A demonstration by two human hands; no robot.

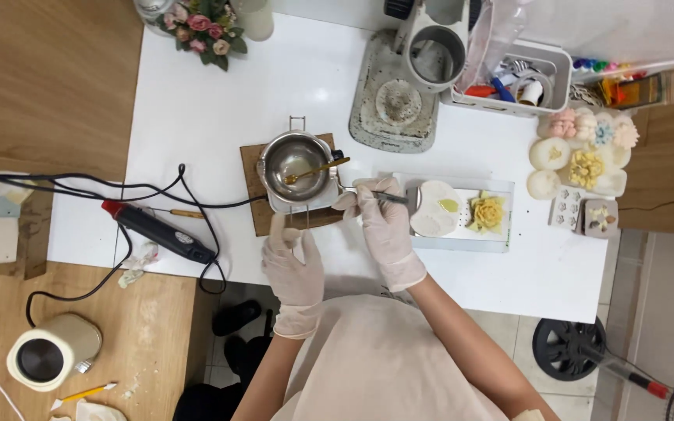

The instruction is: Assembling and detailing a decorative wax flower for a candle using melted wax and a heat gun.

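- The small metal melting pot (296,161) stands on a brown wooden board (253,195) near the middle of the white table (220,109), with a gold-coloured spoon (317,169) lying across it, bowl down inside and handle pointing right and slightly far.
- The right hand (384,226), in a white glove, is closed in a pinch around a thin dark tool (390,199); the tool's long axis runs left to right, and its tip points right toward the white palette-like dish (434,210).
- The left hand (294,269), also gloved, rests at the near edge of the board with fingers loosely curled; it looks to be holding nothing, though the fingertips are partly hidden by the pot's stand.
- The pot lies just far and left of the right hand and directly far of the left hand; the left hand is a little nearer to it.
- The dish sits on a pale tray (501,187) just right of the right hand, beside a yellow wax flower (487,212).
- A black and red heat tool (157,230) lies left of the board with its cable looped around it.
- More moulded flowers (587,152) sit further right.
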